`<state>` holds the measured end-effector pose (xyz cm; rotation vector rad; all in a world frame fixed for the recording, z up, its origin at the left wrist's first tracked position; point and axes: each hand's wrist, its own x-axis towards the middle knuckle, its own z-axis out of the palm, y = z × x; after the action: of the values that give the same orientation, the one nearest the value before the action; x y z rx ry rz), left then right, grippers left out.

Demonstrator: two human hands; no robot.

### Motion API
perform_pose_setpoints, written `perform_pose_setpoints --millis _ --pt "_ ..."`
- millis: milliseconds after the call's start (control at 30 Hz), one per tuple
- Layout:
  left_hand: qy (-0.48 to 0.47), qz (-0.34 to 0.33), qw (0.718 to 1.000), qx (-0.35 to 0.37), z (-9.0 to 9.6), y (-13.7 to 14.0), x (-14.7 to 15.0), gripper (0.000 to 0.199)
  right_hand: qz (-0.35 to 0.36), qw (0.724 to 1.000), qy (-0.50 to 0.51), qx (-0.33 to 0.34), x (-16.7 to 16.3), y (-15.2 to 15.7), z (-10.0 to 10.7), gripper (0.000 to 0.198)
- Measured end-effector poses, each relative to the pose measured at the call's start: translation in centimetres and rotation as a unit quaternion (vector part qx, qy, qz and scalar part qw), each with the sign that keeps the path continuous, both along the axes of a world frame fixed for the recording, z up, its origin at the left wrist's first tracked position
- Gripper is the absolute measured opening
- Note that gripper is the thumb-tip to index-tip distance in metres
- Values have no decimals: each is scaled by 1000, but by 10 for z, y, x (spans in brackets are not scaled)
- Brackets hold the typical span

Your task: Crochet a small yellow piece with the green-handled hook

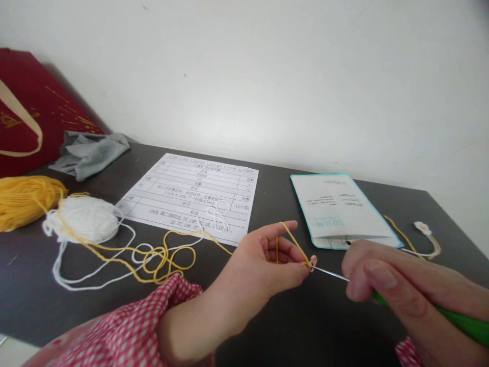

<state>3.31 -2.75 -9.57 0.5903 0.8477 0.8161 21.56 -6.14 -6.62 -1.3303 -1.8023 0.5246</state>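
Note:
My left hand (273, 262) pinches a small loop of yellow yarn (293, 238) between the thumb and fingers. The strand runs taut from there up over the raised index finger. In my right hand (397, 293) is a crochet hook (331, 274) with a thin metal shaft and a green handle. Its tip meets the yarn at my left fingertips; whether it passes through the loop is too small to tell. Behind my left wrist, loose yellow yarn (183, 257) curls over the table toward a yellow skein (28, 204) and a white yarn ball (86, 219).
A printed sheet (183, 199) lies behind my left hand on the dark table (275, 188). A teal-edged white packet (328, 201) and a small crocheted piece with yarn tails (422, 228) lie right. Left stand a grey cloth (95, 153) and red bag (42, 107).

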Motion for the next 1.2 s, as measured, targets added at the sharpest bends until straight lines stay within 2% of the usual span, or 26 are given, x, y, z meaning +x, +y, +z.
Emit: perform_pose_setpoints --millis 100,200,300,400,500,600,700,800,1000,1100,1200 --pt "9 20 1000 -9 3 1 0 62 59 996 -62 29 -5 -1 2 39" --pt "25 52 998 -4 4 0 2 61 67 989 -116 68 -12 -3 -1 37" --pt "45 86 995 4 4 0 3 61 79 973 -158 146 -17 -4 -9 37" --pt "64 115 991 12 5 1 4 67 85 957 -199 192 -22 -5 -16 31" --pt "77 139 987 29 4 0 4 79 82 956 -200 199 -25 -8 -19 26" --pt "88 155 983 51 -2 -1 6 84 59 974 -151 159 -29 -11 -21 28" --pt "91 173 979 63 -8 -2 8 85 -24 996 -22 85 -36 -11 -26 33" --pt "91 193 975 69 -11 -2 9 84 -79 992 76 55 -40 -11 -32 36" --pt "105 183 977 32 -6 -1 7 84 7 997 -5 82 -33 -14 -41 29" --pt "93 183 979 13 -5 0 6 88 -15 997 25 70 -34 -14 -44 31" --pt "61 178 982 2 -4 -2 6 84 -57 991 114 50 -40 -8 -46 37"
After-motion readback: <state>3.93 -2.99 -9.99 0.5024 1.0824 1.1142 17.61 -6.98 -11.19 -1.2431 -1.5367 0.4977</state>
